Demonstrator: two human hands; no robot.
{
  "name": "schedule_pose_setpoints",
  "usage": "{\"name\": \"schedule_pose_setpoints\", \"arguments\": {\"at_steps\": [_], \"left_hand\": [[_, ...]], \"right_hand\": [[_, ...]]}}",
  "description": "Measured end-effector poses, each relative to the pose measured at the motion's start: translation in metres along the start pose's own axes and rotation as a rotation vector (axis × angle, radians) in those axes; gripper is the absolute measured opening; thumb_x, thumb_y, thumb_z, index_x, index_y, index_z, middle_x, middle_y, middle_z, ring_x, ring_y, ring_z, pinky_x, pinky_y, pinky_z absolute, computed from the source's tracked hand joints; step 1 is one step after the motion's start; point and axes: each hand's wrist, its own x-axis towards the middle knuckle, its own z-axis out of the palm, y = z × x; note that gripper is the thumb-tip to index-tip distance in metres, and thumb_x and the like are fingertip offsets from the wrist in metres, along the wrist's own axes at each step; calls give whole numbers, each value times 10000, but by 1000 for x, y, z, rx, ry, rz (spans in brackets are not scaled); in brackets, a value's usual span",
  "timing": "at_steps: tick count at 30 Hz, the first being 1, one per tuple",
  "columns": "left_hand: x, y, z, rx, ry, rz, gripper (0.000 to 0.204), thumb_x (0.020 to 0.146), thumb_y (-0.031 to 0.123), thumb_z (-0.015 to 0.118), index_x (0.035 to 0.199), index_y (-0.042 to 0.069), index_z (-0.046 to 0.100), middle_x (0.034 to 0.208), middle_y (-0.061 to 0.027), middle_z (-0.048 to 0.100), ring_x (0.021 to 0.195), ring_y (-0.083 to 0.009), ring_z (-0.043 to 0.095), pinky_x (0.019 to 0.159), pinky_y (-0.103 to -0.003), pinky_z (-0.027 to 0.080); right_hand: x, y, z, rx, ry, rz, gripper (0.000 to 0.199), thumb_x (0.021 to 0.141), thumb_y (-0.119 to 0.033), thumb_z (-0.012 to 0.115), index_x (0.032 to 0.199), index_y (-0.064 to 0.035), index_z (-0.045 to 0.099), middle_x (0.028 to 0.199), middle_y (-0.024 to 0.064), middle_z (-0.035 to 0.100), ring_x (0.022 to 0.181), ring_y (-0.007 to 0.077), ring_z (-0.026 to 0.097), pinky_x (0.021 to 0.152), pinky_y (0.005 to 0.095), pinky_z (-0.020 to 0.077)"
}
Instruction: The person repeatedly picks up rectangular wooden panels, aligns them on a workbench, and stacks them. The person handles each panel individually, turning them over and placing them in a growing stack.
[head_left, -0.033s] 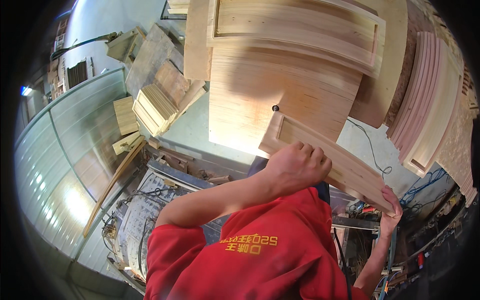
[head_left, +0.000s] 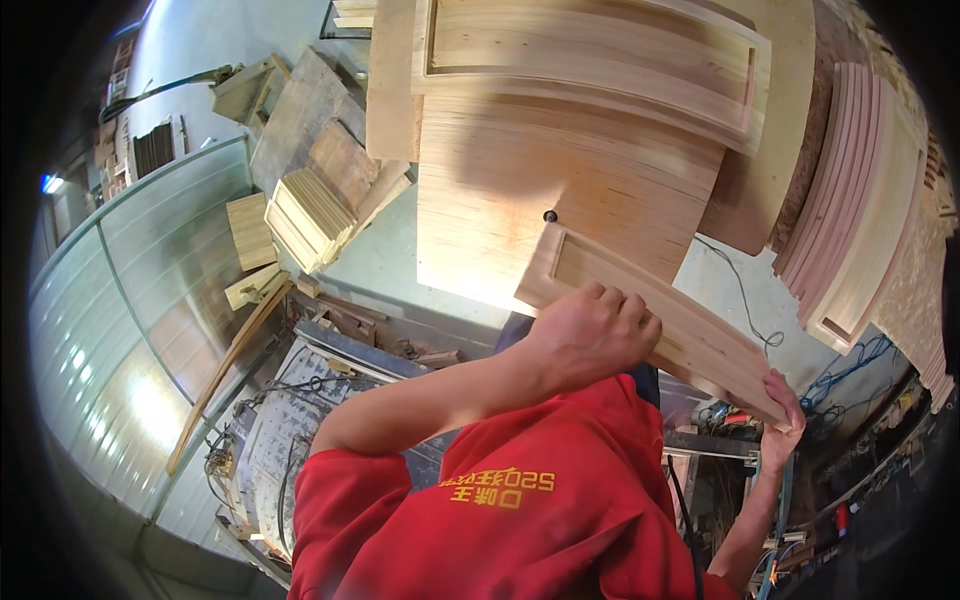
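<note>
A pale wooden frame panel [head_left: 705, 345] with a recessed centre slants across in front of me. Its upper left corner lies on a plywood tabletop [head_left: 470, 190], close beside a small black router bit [head_left: 550, 217] that stands up through the top. With fingers curled over the panel, my left hand [head_left: 600, 335] grips it near its middle. My right hand [head_left: 785, 415] holds the lower right end, fingers along the edge; part of that hand is hidden by the panel.
Another long framed panel [head_left: 600, 60] lies across the table's far side. At right rises a stack of curved-looking panels [head_left: 850, 200]. More panels [head_left: 310, 220] lean at left, beside a translucent partition [head_left: 150, 310]. A cable [head_left: 745, 290] trails over the floor at right.
</note>
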Motion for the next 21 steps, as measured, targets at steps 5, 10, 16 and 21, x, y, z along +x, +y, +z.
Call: {"name": "schedule_pose_setpoints", "arguments": {"at_steps": [5, 10, 16, 21], "left_hand": [[-9, -15, -8, -4, -18, -32, 153, 814, 201, 698, 924, 117, 632, 829, -29, 631, 810, -202, 721, 691, -337, 581], [-18, -37, -22, -21, -22, -59, 176, 817, 197, 698, 962, 123, 632, 856, -29, 644, 841, -210, 734, 737, -344, 586], [-31, -59, -40, -26, -53, -96, 201, 819, 201, 702, 997, 133, 639, 947, -15, 690, 868, -219, 744, 747, -350, 576], [-41, -76, -52, -40, -49, -119, 177, 810, 190, 719, 965, 138, 649, 997, -21, 723, 906, -222, 767, 753, -354, 590]], "right_hand": [[15, -15, 14, 46, -40, -35, 307, 869, -89, 709, 1123, 81, 738, 1334, 205, 728, 1389, 367, 621, 1220, 480, 416], [33, -29, 29, -48, -14, -4, 258, 873, -69, 689, 1080, 77, 737, 1229, 195, 771, 1301, 377, 685, 1173, 467, 469], [59, -55, 54, -301, -99, -197, 229, 876, -29, 674, 1076, 70, 724, 1165, 198, 783, 1220, 383, 726, 1112, 465, 522], [74, -69, 72, -312, -126, -226, 218, 894, -58, 686, 1074, 54, 736, 1157, 195, 788, 1210, 391, 732, 1106, 465, 530]]}}
